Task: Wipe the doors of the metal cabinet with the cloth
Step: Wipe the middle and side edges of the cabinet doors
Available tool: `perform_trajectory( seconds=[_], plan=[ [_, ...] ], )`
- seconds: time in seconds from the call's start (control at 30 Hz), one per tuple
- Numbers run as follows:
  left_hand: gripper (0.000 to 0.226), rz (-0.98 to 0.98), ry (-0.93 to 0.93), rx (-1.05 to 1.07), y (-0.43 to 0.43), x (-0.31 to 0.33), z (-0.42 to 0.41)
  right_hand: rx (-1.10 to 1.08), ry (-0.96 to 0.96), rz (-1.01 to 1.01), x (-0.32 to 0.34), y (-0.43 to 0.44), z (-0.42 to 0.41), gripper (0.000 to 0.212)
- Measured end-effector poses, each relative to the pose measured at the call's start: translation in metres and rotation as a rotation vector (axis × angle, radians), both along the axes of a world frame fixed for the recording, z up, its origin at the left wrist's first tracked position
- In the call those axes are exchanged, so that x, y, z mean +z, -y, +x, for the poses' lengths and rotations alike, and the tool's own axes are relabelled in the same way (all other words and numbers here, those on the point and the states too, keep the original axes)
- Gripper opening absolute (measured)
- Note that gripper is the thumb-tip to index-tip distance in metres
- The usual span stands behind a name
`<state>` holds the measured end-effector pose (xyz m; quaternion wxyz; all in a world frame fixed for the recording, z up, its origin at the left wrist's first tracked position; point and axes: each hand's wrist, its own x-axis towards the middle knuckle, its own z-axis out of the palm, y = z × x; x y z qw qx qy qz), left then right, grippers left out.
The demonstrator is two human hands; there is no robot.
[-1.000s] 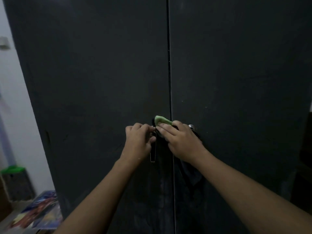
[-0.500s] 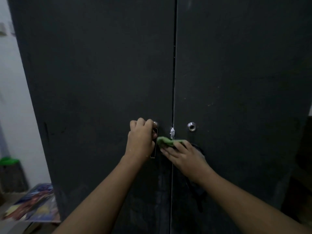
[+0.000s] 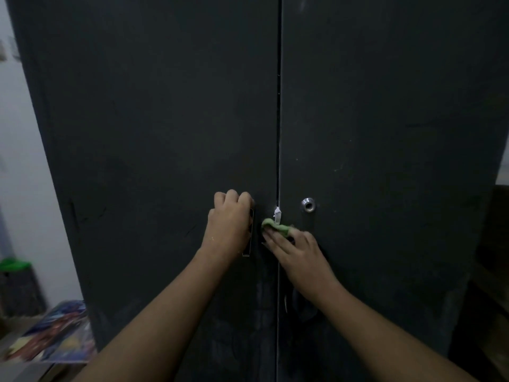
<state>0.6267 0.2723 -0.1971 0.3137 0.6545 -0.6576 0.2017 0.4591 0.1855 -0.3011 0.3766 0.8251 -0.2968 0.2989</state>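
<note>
At the middle seam of the metal cabinet (image 3: 413,271), the right hand (image 3: 297,250) lies with its fingers nearly straight, pressing a crumpled green cloth (image 3: 275,226) against the dark surface. The cloth straddles the seam, with its left end on the left door (image 3: 165,128) and the rest on the right door (image 3: 391,111). Just above it, a small white scrap (image 3: 277,214) sticks out of the narrow gap between the doors; whether it touches the cloth cannot be told. Just beside the cloth, the left hand (image 3: 230,224) is curled round the upper part of a slim vertical handle (image 3: 248,248) on the left door, whose lower end shows beneath the hand. Up and to the right of the cloth, a round metal lock (image 3: 308,204) sits on the right door. Both doors are shut, matt black and lightly scuffed. Further left stands a pale wall (image 3: 24,166), with a dark, green-topped object (image 3: 15,274) at its foot and a colourful printed sheet (image 3: 55,337) lying near the cabinet's lower corner. Dim, dark furniture (image 3: 490,271) stands at the far right.
</note>
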Motion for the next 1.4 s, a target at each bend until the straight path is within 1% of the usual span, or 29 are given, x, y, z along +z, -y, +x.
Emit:
perform_trajectory(
  seconds=[0.07,0.13,0.17,0.23,0.3,0.37,0.4,0.5,0.63,0.73,0.9,1.17,1.27,1.4],
  plan=[
    [0.040,-0.004,0.016,-0.028,0.001,-0.003,-0.001,0.006,-0.077,0.000,-0.018,-0.003,0.000,0.063],
    [0.043,0.003,-0.015,-0.088,-0.001,-0.005,-0.002,0.060,-0.108,0.007,-0.024,-0.002,-0.004,0.059],
    [0.040,0.001,-0.035,-0.117,-0.002,-0.007,-0.003,0.089,-0.080,0.012,-0.022,0.003,-0.006,0.055],
    [0.033,-0.030,-0.109,-0.172,-0.004,-0.009,-0.004,0.183,0.066,0.076,-0.005,0.007,-0.009,0.050],
    [0.028,-0.049,-0.270,-0.221,-0.003,-0.013,-0.003,0.271,0.197,0.076,0.026,0.006,-0.010,0.038],
    [0.028,-0.035,-0.408,-0.255,-0.001,-0.016,0.000,0.265,0.229,-0.047,0.064,-0.002,-0.010,0.041],
    [0.029,-0.028,-0.437,-0.264,0.001,-0.017,0.002,0.255,0.222,-0.095,0.080,-0.005,-0.009,0.041],
    [0.034,-0.018,-0.511,-0.303,0.004,-0.017,0.006,0.227,0.232,-0.131,0.104,0.003,-0.003,0.041],
    [0.043,0.024,-0.575,-0.361,0.006,-0.022,0.007,0.146,0.066,-0.124,0.086,0.014,0.003,0.049],
    [0.043,0.011,-0.590,-0.348,0.009,-0.023,0.009,0.094,-0.062,-0.108,0.068,0.011,0.001,0.059],
    [0.044,0.012,-0.614,-0.356,0.010,-0.026,0.008,-0.035,-0.223,-0.093,0.052,-0.001,-0.006,0.060],
    [0.047,0.036,-0.601,-0.331,0.009,-0.026,0.008,-0.133,-0.301,-0.025,0.054,-0.016,-0.006,0.065],
    [0.046,0.050,-0.597,-0.326,0.006,-0.024,0.006,-0.145,-0.362,0.012,0.055,-0.022,-0.009,0.061],
    [0.043,0.077,-0.590,-0.322,0.001,-0.019,0.006,-0.032,-0.382,-0.072,0.060,-0.021,-0.027,0.053]
  ],
)
